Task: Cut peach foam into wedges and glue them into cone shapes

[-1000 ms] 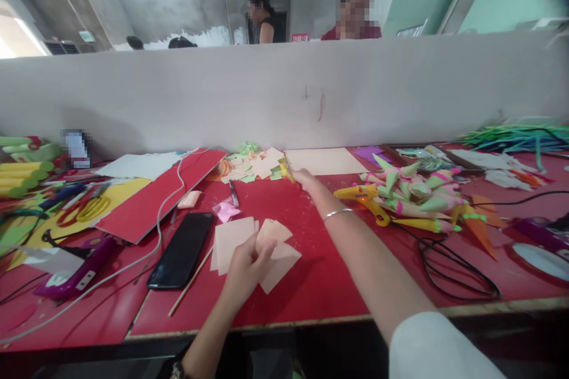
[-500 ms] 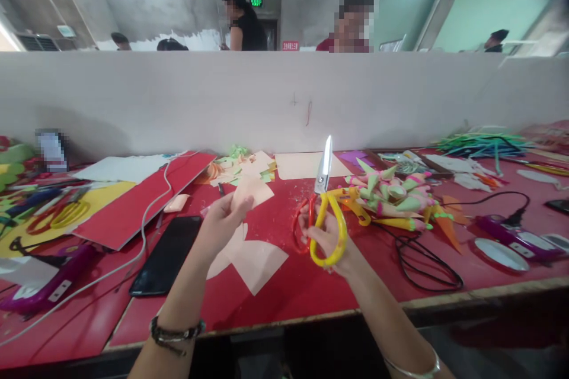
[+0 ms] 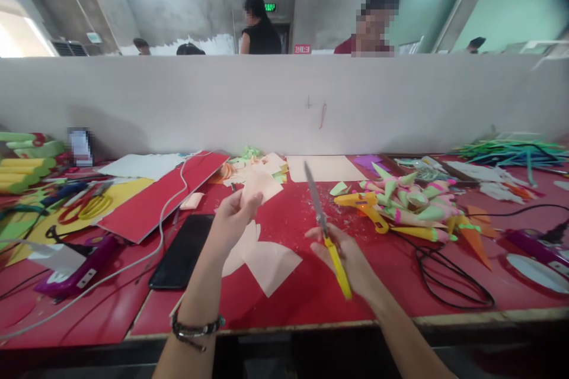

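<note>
In the head view, a pale peach sheet of paper (image 3: 263,188), smooth and gently curved, is pinched between the left hand's (image 3: 232,222) thumb and fingers, raised over the bench (image 3: 311,311). At six o'clock from it lie fan-shaped peach pieces (image 3: 272,263). The right hand (image 3: 350,256) holds scissors (image 3: 324,224) at the yellow handle; their silver blades show almost edge-on, pointing between eleven and twelve o'clock. The left forearm enters from seven o'clock, the right from five. A yellow glue gun (image 3: 362,202) lies at two o'clock from the scissors.
</note>
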`<state>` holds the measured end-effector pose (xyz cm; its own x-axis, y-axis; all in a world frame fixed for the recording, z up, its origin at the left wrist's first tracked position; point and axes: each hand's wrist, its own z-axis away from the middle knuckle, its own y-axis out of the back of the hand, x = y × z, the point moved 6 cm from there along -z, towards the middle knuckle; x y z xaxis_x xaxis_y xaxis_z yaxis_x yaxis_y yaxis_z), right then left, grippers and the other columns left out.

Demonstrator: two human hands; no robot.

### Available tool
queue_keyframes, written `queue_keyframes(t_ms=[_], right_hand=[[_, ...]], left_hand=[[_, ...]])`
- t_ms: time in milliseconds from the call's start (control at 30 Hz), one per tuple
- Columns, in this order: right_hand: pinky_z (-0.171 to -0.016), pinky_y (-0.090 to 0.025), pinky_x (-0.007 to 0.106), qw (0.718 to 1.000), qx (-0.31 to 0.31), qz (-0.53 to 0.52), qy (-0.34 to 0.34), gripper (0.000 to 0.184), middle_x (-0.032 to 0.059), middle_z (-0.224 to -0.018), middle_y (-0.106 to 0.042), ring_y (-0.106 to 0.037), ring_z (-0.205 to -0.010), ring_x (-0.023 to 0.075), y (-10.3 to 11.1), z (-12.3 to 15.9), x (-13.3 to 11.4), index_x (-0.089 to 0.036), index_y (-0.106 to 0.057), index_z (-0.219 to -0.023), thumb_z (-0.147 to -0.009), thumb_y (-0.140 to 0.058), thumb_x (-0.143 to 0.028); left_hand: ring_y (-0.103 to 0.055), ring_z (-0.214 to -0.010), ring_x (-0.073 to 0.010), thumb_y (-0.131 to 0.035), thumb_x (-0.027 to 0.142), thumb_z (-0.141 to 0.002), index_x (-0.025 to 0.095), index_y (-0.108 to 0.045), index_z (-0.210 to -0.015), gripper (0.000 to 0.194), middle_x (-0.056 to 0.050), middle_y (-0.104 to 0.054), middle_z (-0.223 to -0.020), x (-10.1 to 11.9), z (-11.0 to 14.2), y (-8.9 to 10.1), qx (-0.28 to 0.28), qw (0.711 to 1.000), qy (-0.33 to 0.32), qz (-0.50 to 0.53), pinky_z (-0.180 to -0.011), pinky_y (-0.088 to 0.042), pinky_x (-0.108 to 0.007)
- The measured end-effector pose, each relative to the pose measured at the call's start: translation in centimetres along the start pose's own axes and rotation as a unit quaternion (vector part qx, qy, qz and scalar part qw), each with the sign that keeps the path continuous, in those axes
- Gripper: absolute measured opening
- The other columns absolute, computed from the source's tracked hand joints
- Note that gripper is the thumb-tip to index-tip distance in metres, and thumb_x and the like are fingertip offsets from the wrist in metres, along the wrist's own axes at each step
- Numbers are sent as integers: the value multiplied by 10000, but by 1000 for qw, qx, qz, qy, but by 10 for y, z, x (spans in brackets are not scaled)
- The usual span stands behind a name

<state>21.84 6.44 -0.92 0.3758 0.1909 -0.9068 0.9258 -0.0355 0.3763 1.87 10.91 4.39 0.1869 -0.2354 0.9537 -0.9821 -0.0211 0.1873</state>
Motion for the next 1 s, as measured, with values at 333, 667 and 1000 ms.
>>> queue_keyframes(t_ms=[333, 667, 1000], right_hand=[[-681, -441, 333, 992, -2, 96, 87, 267, 40, -809, -540, -532, -759, 203, -6, 7, 5, -219, -469, -918, -704, -548, -357], [-635, -429, 292, 986, -44, 115, 112, 206, 21, -815, -506, -519, -735, 183, -9, 8, 11, -242, -415, -870, -700, -524, -278], [-686, -410, 315, 985, -70, 94, 123, 207, 25, -827, -474, -481, -780, 186, -10, 7, 6, -208, -435, -880, -726, -525, -314]], left_hand=[[-286, -442, -54, -538, 434, -740, 177, -374, -563, 353, 64, -320, -491, -4, 1, 12, 47, 997, -27, 54, -437, -227, -194], [-243, -445, -55, -526, 430, -750, 183, -295, -543, 397, 66, -271, -492, -1, 6, 10, 25, 998, -48, -9, -424, -192, -201], [-213, -454, -65, -508, 390, -751, 192, -253, -537, 387, 63, -209, -517, 4, 7, 3, -19, 993, -74, -91, -426, -188, -214]])
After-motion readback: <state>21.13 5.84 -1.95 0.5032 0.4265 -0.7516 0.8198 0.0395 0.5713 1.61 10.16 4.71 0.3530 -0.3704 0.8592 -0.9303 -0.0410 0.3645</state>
